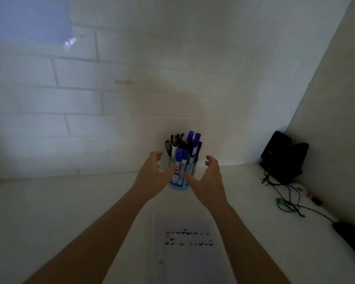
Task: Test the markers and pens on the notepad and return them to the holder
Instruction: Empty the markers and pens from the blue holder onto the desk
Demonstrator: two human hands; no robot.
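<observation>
A blue holder [179, 184] stands on the white table near the back wall, packed with several markers and pens [183, 147], some with blue caps, some black. My left hand [153, 174] is at the holder's left side and my right hand [208, 177] at its right side, both with fingers spread and curved, holding nothing. I cannot tell whether either hand touches the holder. A white notepad [184, 253] lies nearer to me, between my forearms, with rows of small dark and reddish test marks.
A black device [283, 156] leans in the right corner, with thin cables [289, 201] trailing over the table. A dark object [350, 234] lies at the right edge. A white tiled wall stands behind the holder.
</observation>
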